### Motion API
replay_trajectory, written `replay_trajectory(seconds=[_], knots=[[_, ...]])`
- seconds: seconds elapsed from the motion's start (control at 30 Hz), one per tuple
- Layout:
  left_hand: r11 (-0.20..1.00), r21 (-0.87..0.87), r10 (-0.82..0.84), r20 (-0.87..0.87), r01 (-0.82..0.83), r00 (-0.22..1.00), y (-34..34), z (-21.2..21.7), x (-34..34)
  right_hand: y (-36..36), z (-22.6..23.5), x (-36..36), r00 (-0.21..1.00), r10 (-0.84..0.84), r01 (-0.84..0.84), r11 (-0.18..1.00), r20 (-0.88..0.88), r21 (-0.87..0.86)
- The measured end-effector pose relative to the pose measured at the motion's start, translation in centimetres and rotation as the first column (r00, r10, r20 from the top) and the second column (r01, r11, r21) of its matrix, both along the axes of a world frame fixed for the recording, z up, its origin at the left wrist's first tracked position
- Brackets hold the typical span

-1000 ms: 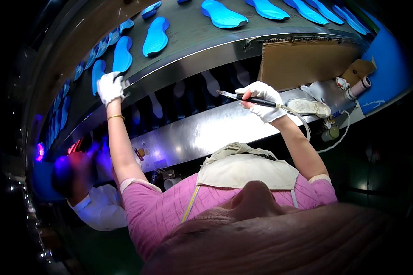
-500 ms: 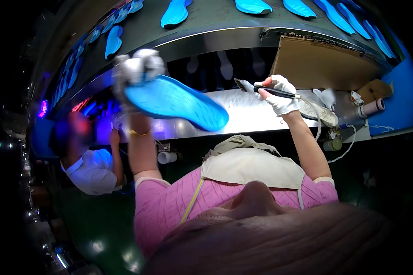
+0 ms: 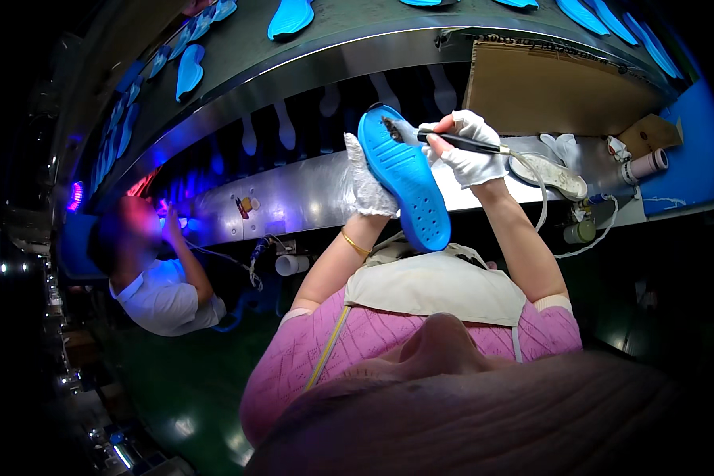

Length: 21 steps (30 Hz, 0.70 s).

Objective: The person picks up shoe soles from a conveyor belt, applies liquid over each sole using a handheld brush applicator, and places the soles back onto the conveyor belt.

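Note:
A blue shoe sole [image 3: 408, 176] stands tilted before me, its perforated end toward my body. My left hand [image 3: 370, 187], in a white glove, grips its left edge; the thumb shows and the other fingers are hidden behind the sole. In my right hand [image 3: 474, 152], in a white glove with bare thumb and fingertips, is a black-handled brush [image 3: 470, 143]. A thin pale hose [image 3: 544, 194] runs from the handle's end. The dark bristles touch the far end of the sole.
Blue soles [image 3: 290, 17] lie on a curved conveyor belt [image 3: 357, 22] beyond the metal bench [image 3: 309, 190]. To the right are a cardboard sheet [image 3: 563, 91], a whitish sole-shaped piece [image 3: 559, 178] and a pink roll [image 3: 646, 164]. A co-worker [image 3: 166, 293] sits at the left.
My left hand has brought the sole from the left to the middle and turned it more upright. My right hand has shifted slightly left, and the brush now meets the sole.

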<state>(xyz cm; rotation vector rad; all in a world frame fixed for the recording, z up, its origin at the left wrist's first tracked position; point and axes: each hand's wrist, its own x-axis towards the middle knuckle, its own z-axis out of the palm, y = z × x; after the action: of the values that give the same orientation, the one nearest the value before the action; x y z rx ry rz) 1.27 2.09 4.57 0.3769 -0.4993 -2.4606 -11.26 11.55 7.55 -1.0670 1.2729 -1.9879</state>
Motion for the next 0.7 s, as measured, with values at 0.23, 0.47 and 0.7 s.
replay_trajectory(seconds=[0.23, 0.47, 0.7], knots=[[0.997, -0.036, -0.069, -0.052, 0.067, 0.996, -0.1, -1.6, 0.7, -1.1, -2.0, 3.7, 0.974, 0.022, -0.045, 0.994, -0.226, -0.097], [0.993, -0.086, -0.082, -0.036, 0.079, 0.996, -2.1, -2.1, 2.6, -1.0, -1.7, 4.9, 0.962, 0.129, -0.134, 0.991, -0.241, -0.003], [0.988, -0.077, -0.135, -0.031, 0.132, 0.99, -3.4, -0.9, 4.0, -0.7, -2.9, 4.4, 0.819, 0.035, -0.079, 0.996, -0.572, -0.051]])
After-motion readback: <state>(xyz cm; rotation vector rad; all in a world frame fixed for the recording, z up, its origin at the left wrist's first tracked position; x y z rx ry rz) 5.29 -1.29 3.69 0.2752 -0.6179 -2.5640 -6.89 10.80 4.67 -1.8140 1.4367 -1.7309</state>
